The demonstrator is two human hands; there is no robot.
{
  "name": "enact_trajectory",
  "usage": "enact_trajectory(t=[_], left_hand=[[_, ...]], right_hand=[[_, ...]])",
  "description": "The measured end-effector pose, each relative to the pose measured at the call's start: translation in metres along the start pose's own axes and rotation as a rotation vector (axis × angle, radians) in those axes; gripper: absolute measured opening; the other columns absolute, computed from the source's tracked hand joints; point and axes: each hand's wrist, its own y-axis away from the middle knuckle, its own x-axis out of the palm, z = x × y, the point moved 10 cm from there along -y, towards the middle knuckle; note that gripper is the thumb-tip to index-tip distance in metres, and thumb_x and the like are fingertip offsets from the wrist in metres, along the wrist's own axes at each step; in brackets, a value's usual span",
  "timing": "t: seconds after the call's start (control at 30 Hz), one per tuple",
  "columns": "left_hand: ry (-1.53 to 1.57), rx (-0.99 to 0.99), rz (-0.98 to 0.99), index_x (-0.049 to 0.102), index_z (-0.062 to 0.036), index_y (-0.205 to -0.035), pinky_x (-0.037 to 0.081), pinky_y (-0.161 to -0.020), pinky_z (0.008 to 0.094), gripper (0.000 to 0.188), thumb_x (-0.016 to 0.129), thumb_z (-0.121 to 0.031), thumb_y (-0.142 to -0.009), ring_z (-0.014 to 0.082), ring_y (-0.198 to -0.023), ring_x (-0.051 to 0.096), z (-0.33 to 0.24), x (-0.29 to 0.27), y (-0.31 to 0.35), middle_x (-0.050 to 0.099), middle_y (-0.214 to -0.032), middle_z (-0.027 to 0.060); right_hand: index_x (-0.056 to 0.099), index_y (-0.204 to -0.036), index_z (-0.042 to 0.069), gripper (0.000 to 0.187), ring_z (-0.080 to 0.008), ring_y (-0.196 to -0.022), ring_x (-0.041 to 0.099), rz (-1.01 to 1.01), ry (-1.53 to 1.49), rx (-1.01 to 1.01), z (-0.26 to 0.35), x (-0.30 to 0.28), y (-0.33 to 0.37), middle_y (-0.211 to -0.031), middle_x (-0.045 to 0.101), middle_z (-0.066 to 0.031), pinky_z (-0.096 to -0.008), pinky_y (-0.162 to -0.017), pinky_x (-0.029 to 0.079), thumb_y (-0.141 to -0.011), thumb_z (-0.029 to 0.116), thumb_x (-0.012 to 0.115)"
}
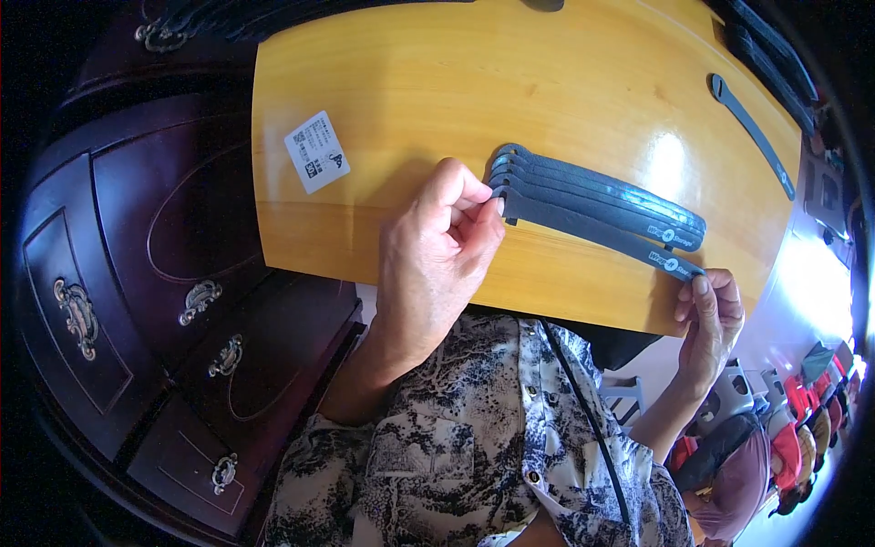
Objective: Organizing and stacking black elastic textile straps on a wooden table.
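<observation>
Between my two hands stretches a dark grey strap (583, 221), flat and long, with a printed end on the right. My left hand (442, 246) pinches its left end, which has a hole, between thumb and fingers. At the printed end, my right hand (711, 319) grips it between thumb and fingertips. Just beyond lies a fanned stack of similar straps (602, 187) on the wooden table, several overlapping with their rounded ends aligned. The held strap runs along the stack's near side; whether it touches the stack I cannot tell.
One loose strap (752, 132) lies at the table's right side, and a pile of dark straps (770, 55) sits beyond it. A white label (316, 152) is on the yellow table (410, 73) at left. Dark cabinets (118, 237) stand left; stools (729, 397) are at lower right.
</observation>
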Motion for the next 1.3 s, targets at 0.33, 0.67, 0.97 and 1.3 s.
enact_trajectory(t=[0.33, 0.67, 0.97, 1.3], left_hand=[[-0.102, 0.012, -0.001, 0.05, -0.0015, -0.079, 0.048, -0.052, 0.0277, 0.017, 0.066, 0.004, -0.081, 0.0133, -0.057, 0.06, -0.002, 0.0, -0.003, 0.06, -0.067, 0.0066], [-0.163, -0.02, 0.018, 0.048, -0.0024, -0.081, 0.049, -0.053, 0.0308, 0.017, 0.064, 0.001, -0.083, 0.02, -0.058, 0.063, -0.005, 0.0, -0.003, 0.061, -0.067, 0.0091], [-0.156, -0.016, 0.035, 0.048, -0.0017, -0.079, 0.041, -0.049, 0.0252, 0.018, 0.065, 0.001, -0.084, 0.0075, -0.053, 0.049, -0.002, 0.006, -0.004, 0.051, -0.059, 0.0033], [-0.191, -0.056, 0.066, 0.046, -0.0018, -0.078, 0.041, -0.053, 0.0215, 0.02, 0.065, 0.003, -0.084, 0.0044, -0.056, 0.045, -0.006, 0.011, -0.005, 0.049, -0.064, -0.001]], right_hand=[[0.061, -0.089, 0.004, 0.014, -0.0057, -0.05, 0.052, 0.013, 0.008, -0.033, 0.001, 0.001, -0.001, -0.069, 0.062, -0.0033, -0.0164, -0.04, 0.034, -0.089, 0.017, 0.067], [0.062, -0.087, 0.005, 0.012, -0.0049, -0.046, 0.05, -0.048, 0.024, -0.009, 0.003, 0.001, 0.0, -0.067, 0.061, -0.002, -0.0159, -0.039, 0.032, -0.089, 0.016, 0.067], [0.064, -0.086, 0.005, 0.011, -0.006, -0.049, 0.051, -0.059, -0.002, 0.033, 0.0, 0.0, -0.004, -0.068, 0.063, -0.0021, -0.0182, -0.045, 0.036, -0.088, 0.014, 0.068], [0.064, -0.087, 0.004, 0.013, -0.0043, -0.044, 0.047, -0.108, -0.019, 0.079, 0.002, 0.002, -0.008, -0.068, 0.062, -0.0017, -0.0153, -0.038, 0.031, -0.088, 0.016, 0.07]])
